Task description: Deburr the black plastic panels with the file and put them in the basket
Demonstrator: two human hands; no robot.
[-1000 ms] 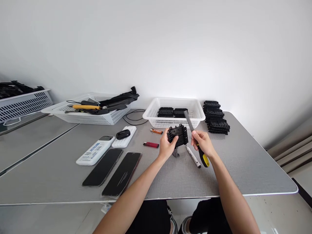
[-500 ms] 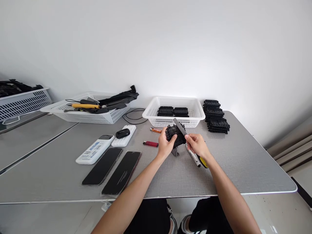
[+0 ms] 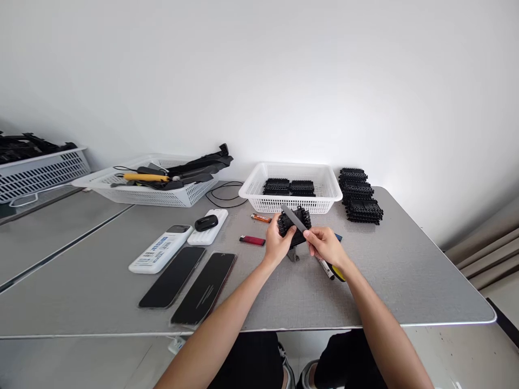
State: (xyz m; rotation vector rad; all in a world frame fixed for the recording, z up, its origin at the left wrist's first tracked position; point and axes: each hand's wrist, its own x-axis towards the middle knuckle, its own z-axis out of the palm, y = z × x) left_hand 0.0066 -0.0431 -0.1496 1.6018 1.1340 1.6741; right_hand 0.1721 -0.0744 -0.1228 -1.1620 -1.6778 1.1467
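My left hand point(image 3: 277, 246) is closed around a black plastic part point(image 3: 298, 237) with toothed edges, holding it tilted above the table, thumb on its face. Between thumb and fingers, my right hand point(image 3: 326, 246) grips a flat grey metal file point(image 3: 295, 218), which lies slantwise across the part's upper face. The file's gripped end is hidden by my fingers. Below the right hand are a white marker point(image 3: 326, 269) and a yellow-and-black handle point(image 3: 338, 273), both partly covered. A small dark grey scrap point(image 3: 292, 255) shows just under the part.
Behind my hands stands a white basket point(image 3: 290, 205) with similar black parts. More are stacked point(image 3: 361, 209) at the right. On the left lie two phones point(image 3: 173, 277), white power banks point(image 3: 160, 252), a red lighter point(image 3: 252, 240) and a basket point(image 3: 178, 198) of tools.
The file has shifted left across the part, and my right hand has moved slightly left and down with it. My left hand still holds the part, now turned a little.
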